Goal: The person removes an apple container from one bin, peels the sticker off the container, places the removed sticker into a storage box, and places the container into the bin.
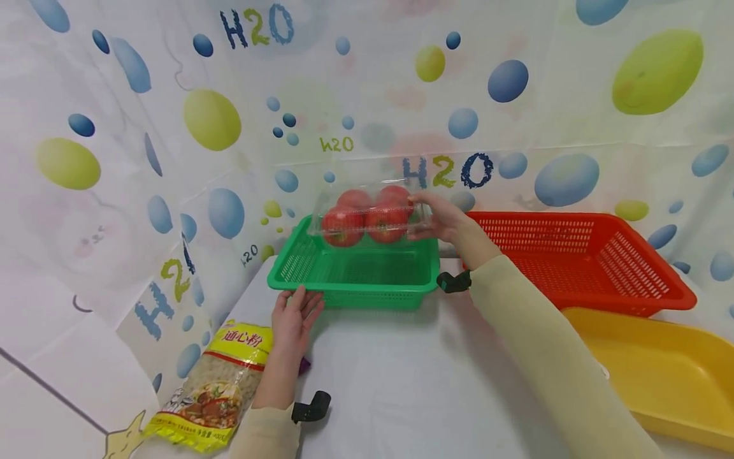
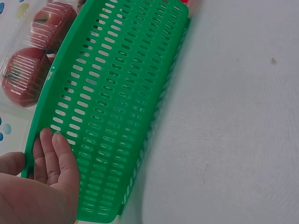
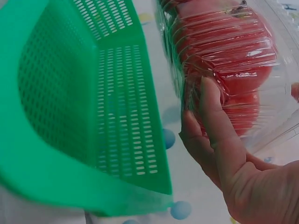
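My right hand (image 1: 438, 220) grips one end of a clear plastic clamshell box (image 3: 275, 100) of red apples (image 1: 342, 226). It holds the box tilted above the back of a green perforated basket (image 1: 350, 298). In the right wrist view, fingers press the box's ridged side, and the thumb is mostly hidden. My left hand (image 1: 291, 322) is at the basket's front left, its fingers loosely extended along the outer wall below the rim. In the left wrist view, the thumb tip lies by the rim and the fingers (image 2: 65, 163) lie against the slotted wall.
A red perforated basket (image 1: 642, 296) stands to the right, with a yellow tray (image 1: 654, 376) in front of it. On the left lies a bag of pasta (image 1: 223, 382), partly behind my left forearm. A patterned sheet (image 1: 367, 95) hangs behind the white table (image 1: 395, 389).
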`<action>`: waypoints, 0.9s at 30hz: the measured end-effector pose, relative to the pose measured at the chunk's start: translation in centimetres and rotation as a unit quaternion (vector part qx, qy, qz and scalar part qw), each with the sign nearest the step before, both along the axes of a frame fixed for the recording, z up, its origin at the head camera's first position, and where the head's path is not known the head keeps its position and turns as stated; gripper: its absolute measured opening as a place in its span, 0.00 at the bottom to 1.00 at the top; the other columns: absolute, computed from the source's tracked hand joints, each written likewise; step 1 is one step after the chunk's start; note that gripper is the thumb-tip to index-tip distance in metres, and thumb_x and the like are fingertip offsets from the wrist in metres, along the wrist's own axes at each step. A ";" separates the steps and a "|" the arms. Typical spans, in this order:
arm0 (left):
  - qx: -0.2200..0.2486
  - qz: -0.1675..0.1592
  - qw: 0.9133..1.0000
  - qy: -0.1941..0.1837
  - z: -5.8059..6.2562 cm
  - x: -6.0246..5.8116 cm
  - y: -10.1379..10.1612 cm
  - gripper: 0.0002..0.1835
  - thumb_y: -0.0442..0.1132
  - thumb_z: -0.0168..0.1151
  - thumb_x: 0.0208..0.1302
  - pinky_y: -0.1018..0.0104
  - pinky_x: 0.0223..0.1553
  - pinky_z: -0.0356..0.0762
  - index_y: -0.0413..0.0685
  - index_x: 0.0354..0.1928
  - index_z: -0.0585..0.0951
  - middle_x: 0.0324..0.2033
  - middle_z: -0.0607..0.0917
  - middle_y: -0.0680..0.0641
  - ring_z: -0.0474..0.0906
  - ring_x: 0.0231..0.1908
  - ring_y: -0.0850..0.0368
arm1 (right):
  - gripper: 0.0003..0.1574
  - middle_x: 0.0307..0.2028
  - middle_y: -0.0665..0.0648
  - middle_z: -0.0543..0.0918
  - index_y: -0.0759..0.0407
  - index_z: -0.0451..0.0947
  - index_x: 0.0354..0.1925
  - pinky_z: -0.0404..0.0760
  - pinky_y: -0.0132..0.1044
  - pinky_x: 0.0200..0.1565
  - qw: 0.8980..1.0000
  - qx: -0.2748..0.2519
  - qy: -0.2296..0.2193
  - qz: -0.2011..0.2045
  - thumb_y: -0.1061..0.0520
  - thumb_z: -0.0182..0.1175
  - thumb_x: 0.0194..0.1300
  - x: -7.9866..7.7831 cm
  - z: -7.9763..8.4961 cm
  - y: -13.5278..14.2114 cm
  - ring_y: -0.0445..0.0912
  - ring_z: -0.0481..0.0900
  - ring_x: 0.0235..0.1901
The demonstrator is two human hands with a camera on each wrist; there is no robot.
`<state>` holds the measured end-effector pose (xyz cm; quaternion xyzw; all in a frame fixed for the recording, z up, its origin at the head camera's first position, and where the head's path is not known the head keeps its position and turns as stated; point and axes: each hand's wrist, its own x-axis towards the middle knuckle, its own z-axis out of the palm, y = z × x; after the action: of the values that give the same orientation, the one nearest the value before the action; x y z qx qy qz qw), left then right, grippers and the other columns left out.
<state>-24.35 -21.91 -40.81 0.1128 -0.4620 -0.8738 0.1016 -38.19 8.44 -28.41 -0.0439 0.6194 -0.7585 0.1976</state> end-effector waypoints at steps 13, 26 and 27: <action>0.006 0.001 1.000 -0.008 0.1 0.1 0.1 0.06 0.40 0.52 0.79 0.62 0.47 0.84 0.48 0.50 0.68 0.33 0.87 0.51 0.86 0.39 0.58 | 0.38 0.62 0.67 0.67 0.51 0.56 0.70 0.80 0.57 0.55 1.000 0.023 -0.008 0.013 0.47 0.58 0.68 -2.2 -2.8 -2.4 0.63 0.75 0.51; 0.026 -0.010 0.999 -0.022 0.3 0.1 -0.1 0.07 0.41 0.53 0.79 0.62 0.47 0.84 0.50 0.51 0.68 0.34 0.87 0.51 0.86 0.39 0.58 | 0.46 0.66 0.73 0.59 0.54 0.52 0.74 0.74 0.64 0.58 0.996 0.049 -0.068 0.026 0.54 0.59 0.63 -3.5 -4.4 -4.3 0.69 0.70 0.56; 0.025 -0.011 0.999 -0.023 0.2 0.1 -0.1 0.07 0.41 0.53 0.79 0.62 0.47 0.84 0.50 0.51 0.68 0.34 0.88 0.51 0.86 0.39 0.58 | 0.47 0.66 0.74 0.58 0.54 0.51 0.75 0.74 0.64 0.57 0.996 0.052 -0.072 0.026 0.55 0.59 0.62 -3.6 -4.6 -4.4 0.70 0.69 0.57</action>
<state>-24.26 -22.04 -40.56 0.1301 -0.4431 -0.8835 0.0789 -41.75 4.00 -32.97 0.0050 0.6409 -0.7210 0.2634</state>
